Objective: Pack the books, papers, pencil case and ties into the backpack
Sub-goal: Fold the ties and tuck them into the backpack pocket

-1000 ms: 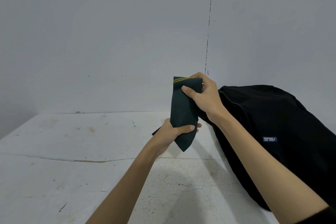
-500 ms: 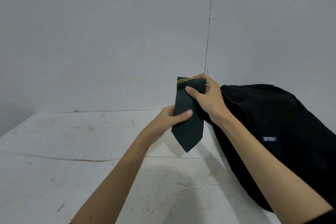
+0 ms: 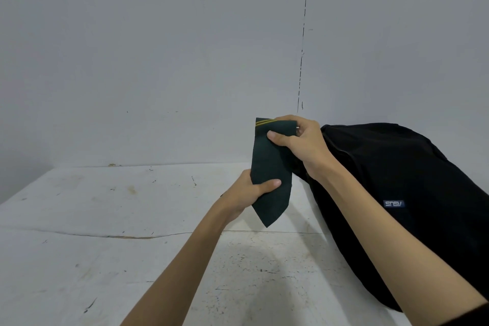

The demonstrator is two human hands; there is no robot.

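A folded dark green tie (image 3: 270, 167) with two thin yellow stripes near its top hangs upright in the air above the table, pointed tip down. My right hand (image 3: 301, 145) grips its upper end, thumb across the front. My left hand (image 3: 246, 196) holds its lower part from the left, thumb pressed over the cloth. Right behind the tie lies a black backpack (image 3: 397, 180) on its side, with a small blue logo patch facing me. Its opening cannot be made out from here. No books, papers or pencil case show.
The white table (image 3: 105, 219) is scuffed, with a long crack running across it. A plain grey wall (image 3: 158, 61) stands close behind, with a thin dark vertical seam. The backpack fills the table's right side.
My left hand slid up the tie half a second ago, then came back down and gripped its lower part. The right hand and tie stayed almost still.
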